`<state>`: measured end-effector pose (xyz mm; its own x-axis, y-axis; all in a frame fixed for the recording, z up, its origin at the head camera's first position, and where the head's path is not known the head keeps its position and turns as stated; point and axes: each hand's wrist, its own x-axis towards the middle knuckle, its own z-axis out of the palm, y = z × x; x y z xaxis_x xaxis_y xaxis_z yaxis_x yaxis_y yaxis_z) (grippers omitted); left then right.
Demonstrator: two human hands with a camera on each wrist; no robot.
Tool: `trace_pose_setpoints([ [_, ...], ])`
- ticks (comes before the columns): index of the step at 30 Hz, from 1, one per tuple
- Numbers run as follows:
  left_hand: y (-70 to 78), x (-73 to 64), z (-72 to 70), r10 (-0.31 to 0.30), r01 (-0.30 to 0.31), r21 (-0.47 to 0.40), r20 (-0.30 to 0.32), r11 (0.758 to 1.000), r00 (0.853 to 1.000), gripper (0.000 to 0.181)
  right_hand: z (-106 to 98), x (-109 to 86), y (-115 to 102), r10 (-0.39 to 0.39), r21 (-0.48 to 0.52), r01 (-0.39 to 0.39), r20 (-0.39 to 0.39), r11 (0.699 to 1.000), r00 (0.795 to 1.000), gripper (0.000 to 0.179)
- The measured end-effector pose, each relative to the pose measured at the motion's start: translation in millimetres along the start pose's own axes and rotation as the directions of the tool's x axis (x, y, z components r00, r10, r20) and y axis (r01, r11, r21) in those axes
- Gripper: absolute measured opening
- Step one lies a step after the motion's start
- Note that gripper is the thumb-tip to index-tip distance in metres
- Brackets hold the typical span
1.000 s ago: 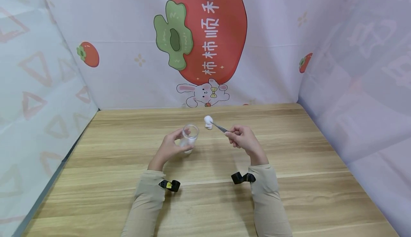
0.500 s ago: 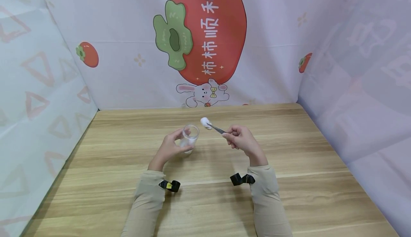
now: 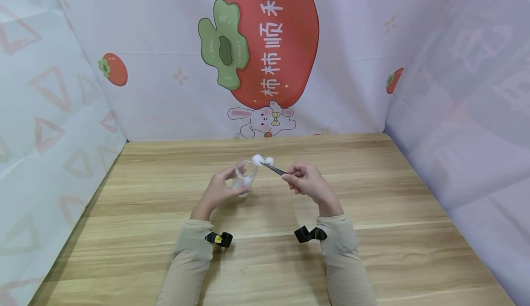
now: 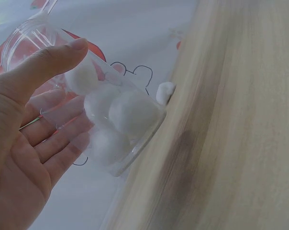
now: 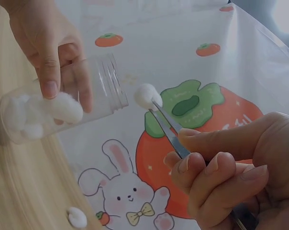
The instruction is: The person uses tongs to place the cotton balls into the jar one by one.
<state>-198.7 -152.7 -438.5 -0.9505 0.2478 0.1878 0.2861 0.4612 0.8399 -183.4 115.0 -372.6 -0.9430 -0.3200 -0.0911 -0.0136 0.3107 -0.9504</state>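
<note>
My left hand (image 3: 219, 188) grips a clear, open-mouthed jar (image 5: 105, 81), thumb on one side and fingers on the other. Several white cotton balls (image 4: 130, 112) lie inside it, mostly toward the bottom. With my right hand (image 3: 308, 184) I pinch metal tweezers (image 3: 274, 169), and their tips hold one cotton ball (image 5: 147, 96). That ball hangs just outside the jar's mouth, apart from the rim in the right wrist view. Behind it in the head view, a loose cotton ball (image 3: 269, 161) sits on the tabletop.
A wood-grain table (image 3: 265, 260) extends under both arms. Printed cloth stands behind it as a back wall (image 3: 157, 99), with more cloth at the left (image 3: 41, 126) and right (image 3: 455, 135). Black camera straps (image 3: 310, 234) circle both wrists.
My right hand has carried the tweezers and their cotton ball leftward, up to beside the jar's mouth. The loose ball behind now shows apart from it. My left hand and the jar stay put.
</note>
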Motion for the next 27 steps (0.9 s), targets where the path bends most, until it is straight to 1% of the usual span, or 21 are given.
trace_pose_setpoints([
  [5, -1.4, 1.1, 0.2, 0.016, -0.016, 0.002, 0.0, 1.0, 1.0, 0.068, 2.6, 0.1, -0.7, -0.009, -0.023, 0.009, 0.003, 1.0, 1.0, 0.016],
  [12, -1.5, 1.1, 0.6, 0.001, -0.001, 0.001, -0.003, 1.0, 1.0, 0.07, 3.6, 0.2, -0.4, -0.016, -0.03, 0.016, 0.008, 0.999, 1.0, 0.016],
  [18, -1.1, 0.5, 1.7, 0.001, -0.001, 0.0, -0.001, 1.0, 1.0, 0.07, 4.1, -0.6, -1.5, -0.021, -0.029, 0.022, 0.02, 0.999, 1.0, 0.019],
  [24, -0.1, 1.1, 3.6, 0.002, -0.002, 0.002, 0.005, 1.0, 1.0, 0.07, 5.7, -1.0, -3.8, -0.03, -0.03, 0.031, 0.031, 0.999, 0.999, 0.016],
  [27, 0.0, 1.6, 4.2, -0.012, 0.012, -0.007, 0.003, 1.0, 1.0, 0.07, 6.4, -1.0, -3.9, -0.035, -0.034, 0.036, 0.034, 0.999, 0.999, 0.015],
])
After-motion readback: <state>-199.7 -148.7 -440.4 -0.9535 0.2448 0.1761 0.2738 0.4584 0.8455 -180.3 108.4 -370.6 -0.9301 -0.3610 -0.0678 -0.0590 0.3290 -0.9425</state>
